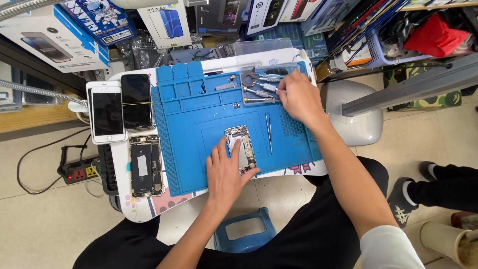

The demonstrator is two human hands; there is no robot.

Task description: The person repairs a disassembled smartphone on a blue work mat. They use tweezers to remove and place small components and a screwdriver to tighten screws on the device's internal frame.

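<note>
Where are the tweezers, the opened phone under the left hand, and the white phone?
tweezers (269, 132), head view, middle of the shaft.
opened phone (241, 140), head view, exposed upper half.
white phone (106, 112), head view, dark screen.

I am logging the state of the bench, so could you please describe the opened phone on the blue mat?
The opened phone lies flat near the middle of the blue mat, screen removed, with silvery metal parts and small components exposed inside its frame. Its long axis runs roughly away from the person. The left hand rests on its lower part, fingers spread over it. Tweezers lie just to its right, apart from it.
</note>
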